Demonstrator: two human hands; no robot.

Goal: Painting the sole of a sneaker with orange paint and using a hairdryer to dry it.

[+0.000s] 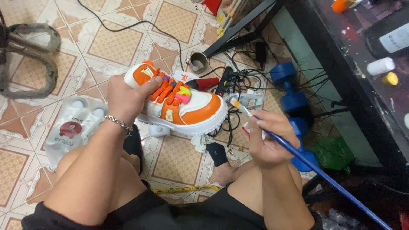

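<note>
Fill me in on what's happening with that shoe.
A person sitting over a tiled floor holds an orange and white sneaker up in the left hand, its grip around the heel end and laces. The right hand holds a blue-handled paintbrush, whose bristle tip sits just off the sneaker's toe, not clearly touching it. Blue dumbbells, a tangle of cables and a small metal cup lie on the floor beyond.

A clear plastic package (72,127) with a round red-brown label lies on the floor, left of my knee. A dark bottle with a white label (394,40) lies far right on the table.
</note>
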